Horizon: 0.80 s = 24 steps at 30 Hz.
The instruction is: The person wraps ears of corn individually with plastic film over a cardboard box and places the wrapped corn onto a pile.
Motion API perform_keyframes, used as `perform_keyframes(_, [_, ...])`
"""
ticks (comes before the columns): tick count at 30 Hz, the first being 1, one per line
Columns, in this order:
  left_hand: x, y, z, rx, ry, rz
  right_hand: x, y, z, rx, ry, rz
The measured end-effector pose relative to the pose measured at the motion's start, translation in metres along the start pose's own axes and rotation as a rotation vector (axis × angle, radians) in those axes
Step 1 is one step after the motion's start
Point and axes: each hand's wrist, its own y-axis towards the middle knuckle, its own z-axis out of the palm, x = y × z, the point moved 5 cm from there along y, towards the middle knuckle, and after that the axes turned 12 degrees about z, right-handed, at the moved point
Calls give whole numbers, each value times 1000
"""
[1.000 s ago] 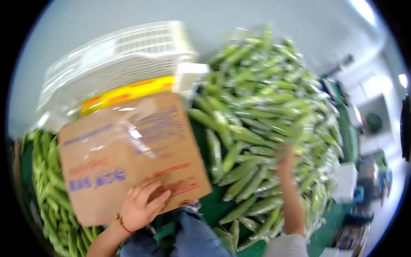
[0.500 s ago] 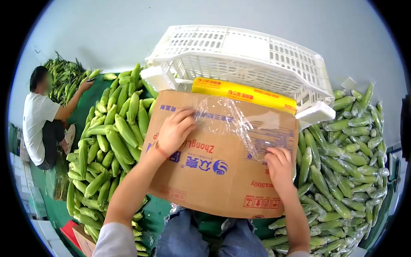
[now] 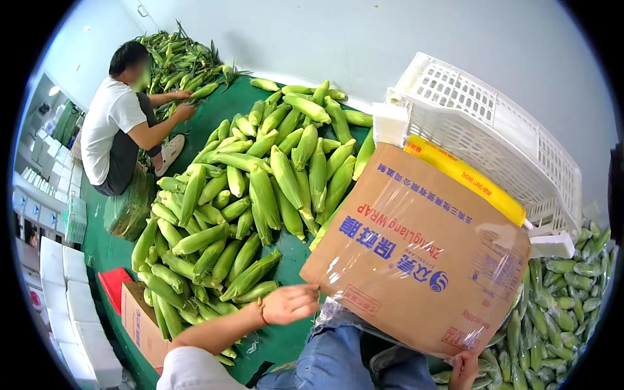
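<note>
A flat cardboard sheet [image 3: 416, 253] with blue and red print lies tilted over my knees, clear film across its upper face. At its lower left corner is my left hand [image 3: 290, 304], fingers together; whether they pinch anything is unclear. My right hand [image 3: 464, 369] touches the sheet's bottom right edge, its fingers partly hidden. Beyond the sheet lies a yellow roll [image 3: 468, 180] of wrap, in front of a white plastic crate [image 3: 487, 123]. Unwrapped corn [image 3: 240, 201] is heaped to the left. Film-wrapped corn [image 3: 559, 312] is piled to the right.
Another person [image 3: 120, 123] in a white shirt crouches at the far left, hands at a heap of leafy corn [image 3: 179, 62]. An open cardboard box [image 3: 144, 325] and a red object [image 3: 114, 286] lie on the green floor [image 3: 286, 354]. White foam boxes [image 3: 84, 312] line the left edge.
The view has swung left. My left hand has moved off the sheet's printed face to its lower left corner, and my right hand has gone down to its bottom right edge.
</note>
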Motion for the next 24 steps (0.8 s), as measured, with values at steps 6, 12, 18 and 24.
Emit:
perform_keyframes(6, [167,-152,38,-508,528,-1136,7,2,4,36,-100,76])
perform_keyframes(12, [289,-236,56,-433,196,-1892,-2,-1,4,36,-39,220])
perform_keyframes(18, [165,-67,-33,-1098,-693,-1081,13,6,4,59,-71,291])
perform_keyframes(24, [12,199,-13,62,75,198,24,5,-2,35,-71,358])
